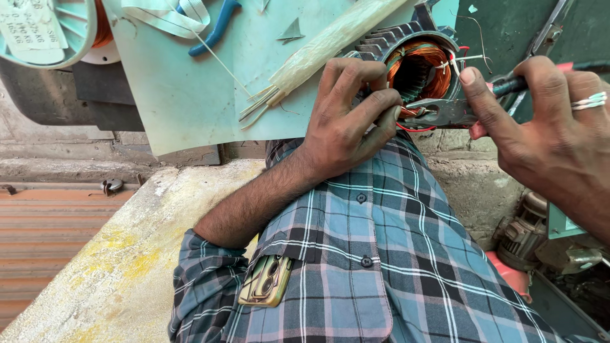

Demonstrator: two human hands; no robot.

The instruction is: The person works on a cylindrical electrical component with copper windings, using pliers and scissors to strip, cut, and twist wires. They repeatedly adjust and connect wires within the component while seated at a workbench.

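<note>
Plaid shirt (381,254) nearest. Left hand (346,114) pinches wire leads at motor stator (419,67); right hand (546,127) grips pliers (445,113) on them. Copper windings (422,70) seated; lead ends loose, untied. Stator rests on pale green table (184,82).

A single camera, worn on the person's head, is looking steeply down along the person's own chest, so the checked shirt (381,254) is filling the lower middle of the picture. It is facing forward and down onto the near edge of the pale blue worktop (190,82), which is running across the top of the view. It is sitting very close: the left hand (346,114) and right hand (546,133) are showing large, the right one cut by the picture's edge. Lower left, the view is taking in a concrete ledge (127,254). No second view is sharing the scene.
</note>
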